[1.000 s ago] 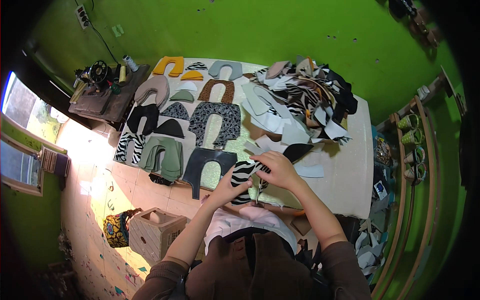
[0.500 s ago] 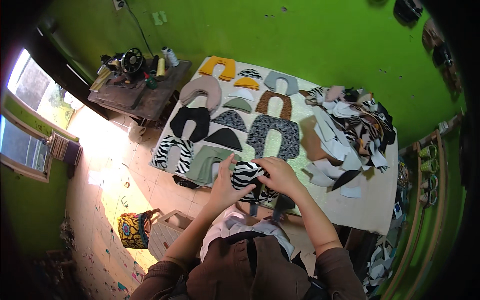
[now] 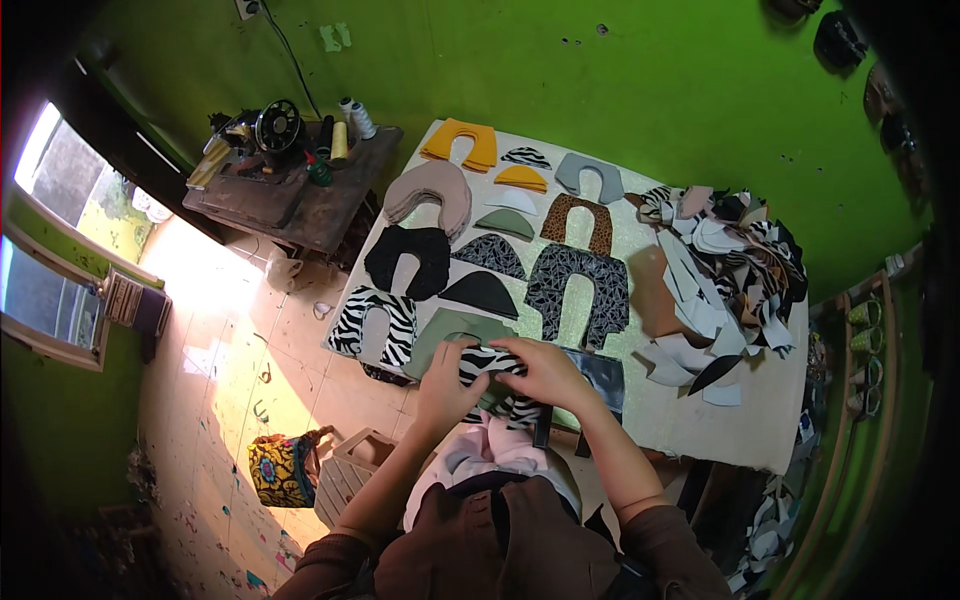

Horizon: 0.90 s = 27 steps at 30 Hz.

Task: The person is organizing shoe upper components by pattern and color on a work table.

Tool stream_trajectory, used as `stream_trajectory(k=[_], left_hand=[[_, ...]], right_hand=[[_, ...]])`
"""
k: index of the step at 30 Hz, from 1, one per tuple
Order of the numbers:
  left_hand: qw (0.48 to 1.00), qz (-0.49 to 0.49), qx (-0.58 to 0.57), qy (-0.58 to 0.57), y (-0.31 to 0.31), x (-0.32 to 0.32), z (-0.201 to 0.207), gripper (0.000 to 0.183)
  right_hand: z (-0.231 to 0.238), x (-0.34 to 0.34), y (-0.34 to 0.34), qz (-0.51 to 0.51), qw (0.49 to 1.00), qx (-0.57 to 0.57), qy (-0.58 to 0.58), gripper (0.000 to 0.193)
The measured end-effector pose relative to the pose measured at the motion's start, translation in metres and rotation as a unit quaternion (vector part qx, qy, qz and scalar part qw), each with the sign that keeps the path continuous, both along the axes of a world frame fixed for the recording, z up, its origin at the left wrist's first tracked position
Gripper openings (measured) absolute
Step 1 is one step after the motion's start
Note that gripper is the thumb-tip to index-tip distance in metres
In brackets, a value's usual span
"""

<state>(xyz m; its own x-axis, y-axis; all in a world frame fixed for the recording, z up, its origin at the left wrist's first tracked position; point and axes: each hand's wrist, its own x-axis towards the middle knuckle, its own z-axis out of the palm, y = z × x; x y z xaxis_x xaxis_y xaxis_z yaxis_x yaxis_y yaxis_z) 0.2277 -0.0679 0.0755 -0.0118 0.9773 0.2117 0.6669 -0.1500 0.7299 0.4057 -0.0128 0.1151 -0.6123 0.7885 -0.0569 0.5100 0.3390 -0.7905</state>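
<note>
Leftmost, a zebra cut-out (image 3: 376,300) lies at the near-left corner of the tabletop (image 3: 690,422). Next, at the near edge, the left hand (image 3: 448,385) and right hand (image 3: 546,374) grip a zebra piece (image 3: 482,362) between curled fingers; scraps (image 3: 712,275) heap toward the far-right corner.

Rm over R-front of tbl (image 3: 715,425), scrap heap (image 3: 728,275) behind

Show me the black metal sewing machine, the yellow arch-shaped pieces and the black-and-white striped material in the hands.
Black metal sewing machine (image 3: 278,126): head view, its round wheel.
Yellow arch-shaped pieces (image 3: 461,129): head view, upper curve.
Black-and-white striped material (image 3: 487,363): head view, visible middle stretch.
</note>
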Motion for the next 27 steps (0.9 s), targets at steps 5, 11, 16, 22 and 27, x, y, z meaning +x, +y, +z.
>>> stream_trajectory(k=[5,11,16,22,27], left_hand=[[0.984,0.05,-0.025,-0.17,0.004,0.007,0.005,0.061],[0.864,0.078,-0.149,-0.474,0.007,-0.001,0.004,0.072],[0.863,0.072,-0.187,-0.463,0.013,-0.023,-0.004,0.071],[0.798,0.014,-0.245,-0.551,0.032,-0.07,-0.026,0.058],[0.808,-0.065,-0.273,-0.518,0.059,-0.133,-0.036,0.035]], right_hand=[[-0.015,0.013,0.007,-0.064,0.947,-0.239,0.206,0.048],[-0.047,0.008,-0.009,-0.134,0.696,-0.549,0.444,0.035],[-0.056,-0.014,-0.013,-0.165,0.667,-0.582,0.434,0.03],[-0.062,-0.049,-0.005,-0.247,0.759,-0.463,0.386,0.028],[-0.058,-0.098,0.003,-0.293,0.772,-0.43,0.366,0.021]])
